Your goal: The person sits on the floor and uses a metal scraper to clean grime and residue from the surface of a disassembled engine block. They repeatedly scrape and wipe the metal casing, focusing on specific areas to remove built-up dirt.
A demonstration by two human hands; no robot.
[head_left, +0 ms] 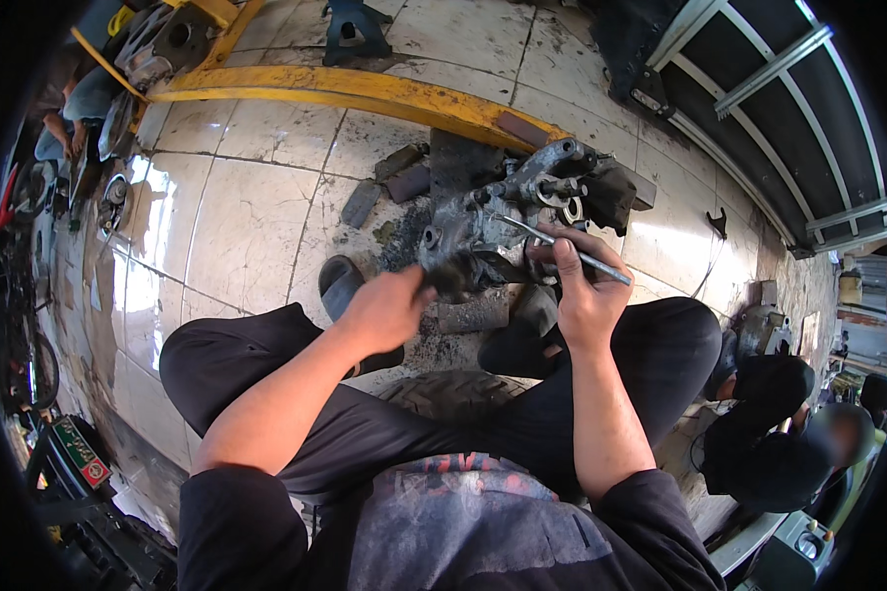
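My left hand (388,307) has its fingers curled at the lower left of a greasy metal casting (511,197), around something dark and blurred (448,279) that I cannot make out. My right hand (586,291) grips a thin silver metal rod tool (606,268), whose bent tip reaches left over the casting's middle. The casting has bosses and short shafts on top and rests among dark blocks on a grimy tiled floor (237,217). A loose block (473,317) lies below it, between my sandalled feet.
A yellow steel beam (345,91) runs behind the casting, with a dark stand (355,30) beyond. A ribbed black panel (759,118) stands upper right. A seated person (779,433) is at lower right, another (64,118) at upper left. Motorcycle parts (69,463) crowd the left edge.
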